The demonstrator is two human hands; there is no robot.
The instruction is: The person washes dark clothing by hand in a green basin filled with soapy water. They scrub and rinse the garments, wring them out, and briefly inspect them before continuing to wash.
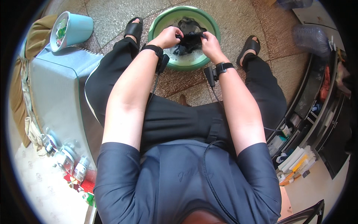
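Note:
A green plastic basin (184,66) stands on the floor between my feet, with sudsy water (186,58) in it. Wet dark cloth (190,24) lies bunched in the water. Over the basin, a stretch of black cloth (191,40) spans between my two hands. My left hand (169,37) pinches its left end, fingers curled in. The right end is gripped by my right hand (211,46), between thumb and fingers. Whether the held piece is separate from the cloth beneath cannot be made out.
A light-blue bin (79,29) with litter inside stands at the left, by a cloth-covered table (54,84) with a glass top. Bottles (81,168) stand farther back. Shelving (304,103) with small goods curves along the right. Cables (214,179) run from my wrist devices and over my shirt.

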